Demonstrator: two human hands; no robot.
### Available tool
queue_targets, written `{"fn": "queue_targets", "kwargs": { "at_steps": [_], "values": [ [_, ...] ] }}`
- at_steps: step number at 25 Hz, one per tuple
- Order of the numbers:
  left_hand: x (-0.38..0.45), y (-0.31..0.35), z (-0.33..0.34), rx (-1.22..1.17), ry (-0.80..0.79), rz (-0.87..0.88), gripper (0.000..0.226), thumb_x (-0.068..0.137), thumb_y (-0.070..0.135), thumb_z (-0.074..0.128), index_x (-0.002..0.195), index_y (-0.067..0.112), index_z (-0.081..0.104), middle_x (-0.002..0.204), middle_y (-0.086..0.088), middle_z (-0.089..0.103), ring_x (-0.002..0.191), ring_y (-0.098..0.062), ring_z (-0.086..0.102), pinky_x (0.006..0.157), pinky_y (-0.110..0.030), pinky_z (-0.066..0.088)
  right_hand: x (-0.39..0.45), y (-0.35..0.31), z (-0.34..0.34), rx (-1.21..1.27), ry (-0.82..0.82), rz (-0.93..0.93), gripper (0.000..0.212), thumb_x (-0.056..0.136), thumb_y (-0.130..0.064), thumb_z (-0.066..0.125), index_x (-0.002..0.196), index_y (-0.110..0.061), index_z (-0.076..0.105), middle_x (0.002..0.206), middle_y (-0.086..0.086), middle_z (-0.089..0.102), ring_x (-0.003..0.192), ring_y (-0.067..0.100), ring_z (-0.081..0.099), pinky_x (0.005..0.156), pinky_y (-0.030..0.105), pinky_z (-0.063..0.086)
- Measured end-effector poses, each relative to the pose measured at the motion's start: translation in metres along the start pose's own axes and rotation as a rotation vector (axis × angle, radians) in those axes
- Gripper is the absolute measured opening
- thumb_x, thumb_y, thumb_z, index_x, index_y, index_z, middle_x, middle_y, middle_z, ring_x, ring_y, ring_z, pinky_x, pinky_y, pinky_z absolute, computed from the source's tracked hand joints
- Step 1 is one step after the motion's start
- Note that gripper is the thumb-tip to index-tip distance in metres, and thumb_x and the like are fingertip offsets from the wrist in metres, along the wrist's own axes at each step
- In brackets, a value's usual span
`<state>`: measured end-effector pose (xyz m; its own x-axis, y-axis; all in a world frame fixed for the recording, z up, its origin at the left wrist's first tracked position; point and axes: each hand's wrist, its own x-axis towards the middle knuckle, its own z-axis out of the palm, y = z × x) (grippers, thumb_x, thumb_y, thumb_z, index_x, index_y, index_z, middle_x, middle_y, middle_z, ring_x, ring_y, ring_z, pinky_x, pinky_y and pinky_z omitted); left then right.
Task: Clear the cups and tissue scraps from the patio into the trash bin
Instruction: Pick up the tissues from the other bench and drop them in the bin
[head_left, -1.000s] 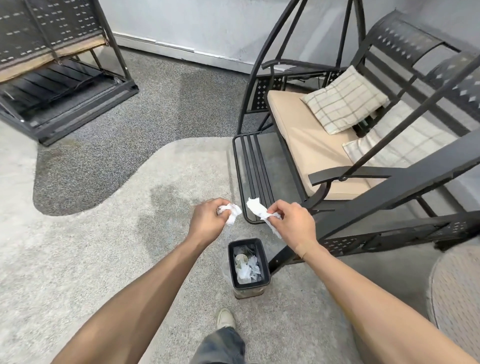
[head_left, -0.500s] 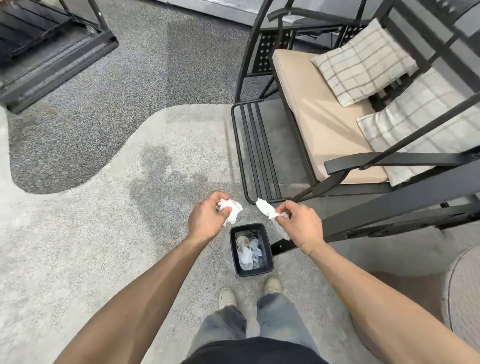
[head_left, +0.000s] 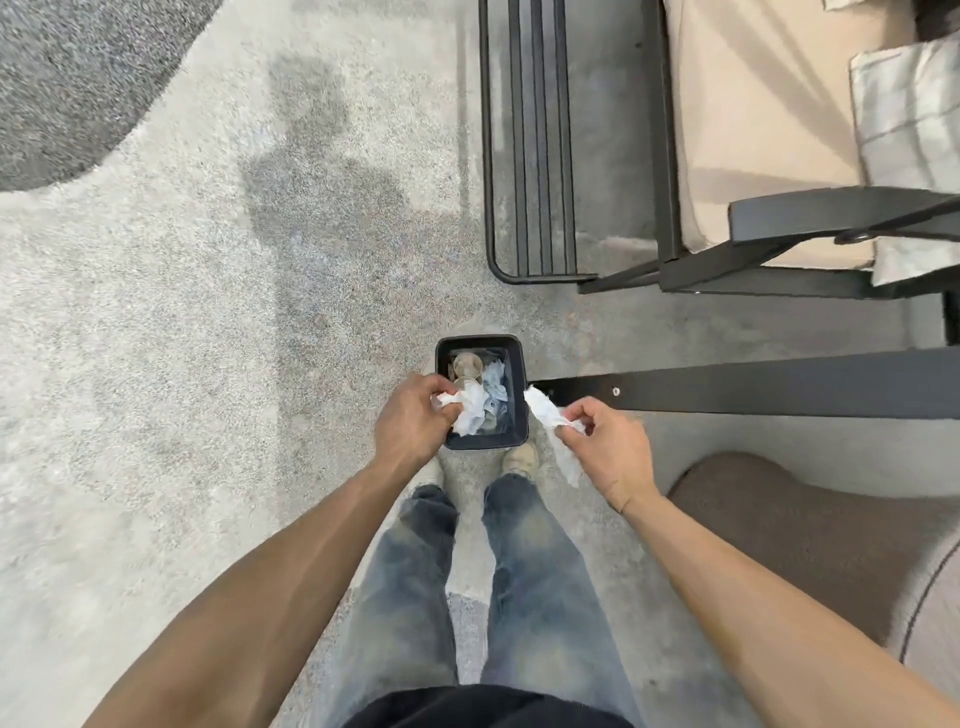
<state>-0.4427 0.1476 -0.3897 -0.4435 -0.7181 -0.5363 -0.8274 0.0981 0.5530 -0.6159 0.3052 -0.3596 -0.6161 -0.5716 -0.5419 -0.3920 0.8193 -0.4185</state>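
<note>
A small black trash bin (head_left: 517, 364) stands on the patio floor just ahead of my feet. Inside it lie clear cups (head_left: 466, 365) and crumpled white tissue (head_left: 496, 376). My left hand (head_left: 410, 421) hovers over the bin's left edge and grips a crumpled tissue scrap (head_left: 451, 399). My right hand (head_left: 605, 447) is just right of the bin and pinches a longer tissue scrap (head_left: 543, 408), whose loose end hangs below the hand.
A black metal swing bench with a beige cushion (head_left: 748, 130) and a checked pillow (head_left: 914, 114) stands at the right; its frame bar (head_left: 779, 387) runs beside the bin, and its footrest (head_left: 530, 156) lies ahead. A round brown rug (head_left: 831, 545) is at the lower right.
The view has tilted down and I have stepped up to the bin. Both hands, each still holding tissue, now sit at the bin's rim, the left one over its opening.
</note>
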Motion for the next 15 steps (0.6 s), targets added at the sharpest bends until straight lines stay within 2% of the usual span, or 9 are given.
{"fn": "queue_targets", "kwargs": {
  "at_steps": [2,4,6,8,10,13,15],
  "values": [
    [0.022,-0.023,0.03,0.029,0.002,-0.028,0.018,0.083,0.031,0.07,0.1,0.026,0.068,0.106,0.001,0.053,0.09,-0.018,0.056,0.077,-0.034,0.046,0.027,0.016,0.036,0.007,-0.054,0.018,0.009,0.081,-0.032,0.069,0.089,-0.029,0.066,0.073,-0.01,0.061,0.073,0.018,0.062,0.06,0.029,0.04],
    [0.046,-0.046,0.056,0.059,0.005,-0.058,0.02,0.083,0.032,0.069,0.102,0.025,0.067,0.102,0.002,0.048,0.088,-0.016,0.054,0.072,-0.031,0.043,0.055,0.027,0.074,0.028,-0.098,0.041,0.012,0.082,-0.033,0.069,0.092,-0.028,0.066,0.079,-0.008,0.063,0.078,0.02,0.062,0.065,0.031,0.044],
    [0.072,-0.068,0.081,0.087,-0.013,-0.103,0.02,0.083,0.032,0.067,0.102,0.026,0.066,0.091,0.004,0.054,0.082,-0.018,0.058,0.066,-0.029,0.039,0.084,0.038,0.113,0.047,-0.132,0.063,0.013,0.083,-0.033,0.068,0.095,-0.028,0.065,0.086,-0.004,0.066,0.082,0.021,0.062,0.07,0.032,0.046],
    [0.101,-0.092,0.109,0.096,-0.06,-0.127,0.02,0.083,0.031,0.066,0.102,0.026,0.065,0.078,0.005,0.058,0.078,-0.021,0.061,0.064,-0.03,0.044,0.115,0.051,0.154,0.052,-0.145,0.076,0.015,0.083,-0.032,0.068,0.096,-0.026,0.065,0.089,-0.001,0.067,0.084,0.023,0.062,0.075,0.034,0.049],
    [0.127,-0.112,0.134,0.126,-0.111,-0.12,0.019,0.084,0.031,0.063,0.102,0.027,0.063,0.072,0.007,0.058,0.076,-0.022,0.061,0.066,-0.032,0.048,0.145,0.062,0.188,0.042,-0.157,0.087,0.015,0.083,-0.031,0.068,0.097,-0.026,0.065,0.089,0.001,0.067,0.084,0.023,0.061,0.073,0.033,0.048],
    [0.164,-0.137,0.171,0.171,-0.124,-0.124,0.019,0.085,0.033,0.06,0.103,0.028,0.06,0.073,0.007,0.059,0.074,-0.02,0.059,0.059,-0.029,0.041,0.189,0.08,0.23,0.016,-0.143,0.101,0.017,0.083,-0.032,0.068,0.098,-0.026,0.065,0.092,0.004,0.069,0.083,0.022,0.059,0.071,0.029,0.045],
    [0.18,-0.144,0.186,0.21,-0.127,-0.12,0.021,0.085,0.034,0.058,0.105,0.026,0.058,0.079,0.002,0.066,0.075,-0.024,0.06,0.06,-0.03,0.044,0.208,0.087,0.248,-0.01,-0.15,0.095,0.019,0.084,-0.033,0.067,0.101,-0.026,0.064,0.094,0.006,0.069,0.087,0.026,0.061,0.072,0.031,0.047]
  ]
}}
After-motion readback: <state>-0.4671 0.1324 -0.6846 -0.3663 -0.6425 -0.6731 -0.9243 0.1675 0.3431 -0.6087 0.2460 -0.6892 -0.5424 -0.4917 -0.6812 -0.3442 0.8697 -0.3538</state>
